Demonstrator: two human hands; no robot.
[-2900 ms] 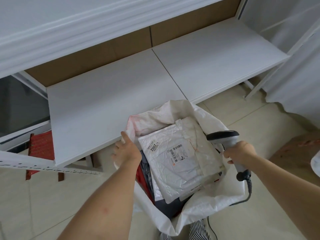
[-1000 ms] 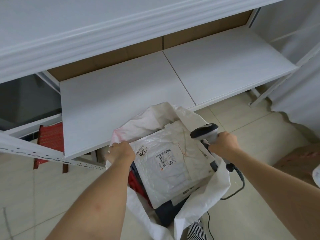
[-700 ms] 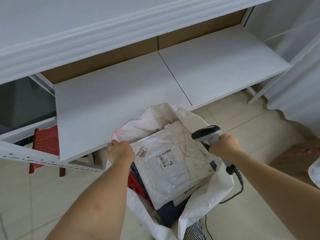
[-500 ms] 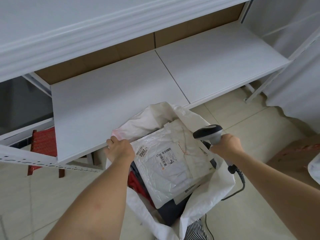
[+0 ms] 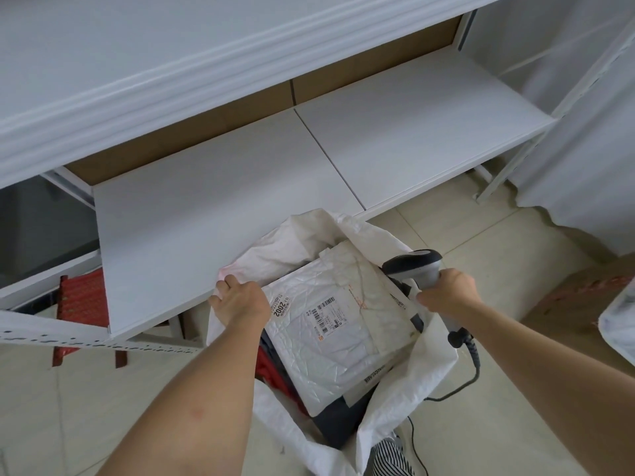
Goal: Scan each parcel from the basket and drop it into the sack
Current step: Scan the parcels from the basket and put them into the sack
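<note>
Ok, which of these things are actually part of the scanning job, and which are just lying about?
Part of the job:
- sack, its rim gripped by the left hand
- white parcel lying on top inside the sack
- scanner, held in the right hand

Just lying about:
- white shelf
- red stool
- cardboard box

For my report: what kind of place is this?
Probably a small parcel sorting room: a handheld scanner in the right hand, a labelled parcel in a woven sack, bare white shelves.
</note>
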